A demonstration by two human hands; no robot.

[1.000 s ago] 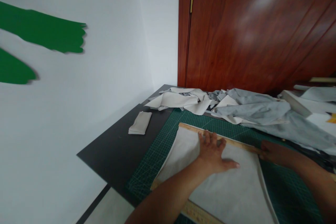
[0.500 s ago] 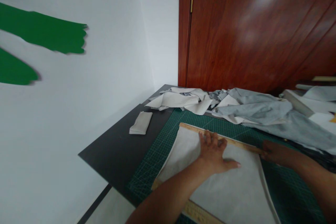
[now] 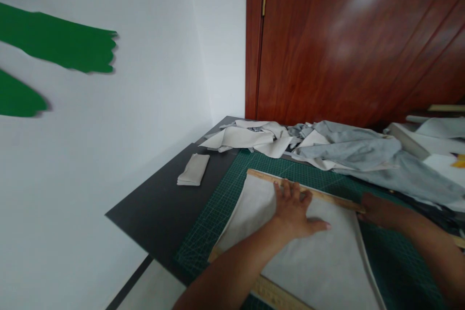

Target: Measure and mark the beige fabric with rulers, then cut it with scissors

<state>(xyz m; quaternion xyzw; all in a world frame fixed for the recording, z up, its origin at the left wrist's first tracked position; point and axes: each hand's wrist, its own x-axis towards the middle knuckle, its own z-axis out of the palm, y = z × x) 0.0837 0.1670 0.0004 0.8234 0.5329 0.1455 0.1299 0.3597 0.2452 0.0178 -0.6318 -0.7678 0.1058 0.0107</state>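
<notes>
A pale grey-white piece of fabric [image 3: 319,261] lies flat on a green gridded cutting mat [image 3: 207,223]. Along its far edge runs a wooden ruler [image 3: 263,176]. My left hand [image 3: 294,210] is spread flat, fingertips on this ruler and the palm over the cloth, thumb stretched to the right. At the ruler's right end, my right hand [image 3: 379,210] is closed around the tip; its fingertips are partly hidden. A second wooden ruler [image 3: 279,295] crosses the near part of the cloth, partly covered by my left forearm.
A small folded pale cloth [image 3: 194,169] sits on the dark tabletop [image 3: 156,208] at left. Behind the mat lie crumpled white scraps [image 3: 250,136] and a heap of grey fabric [image 3: 356,147]. A white wall and a reddish wooden door [image 3: 345,48] bound the table.
The view has shifted very slightly. Both hands, the rulers and the fabric keep the same places relative to each other.
</notes>
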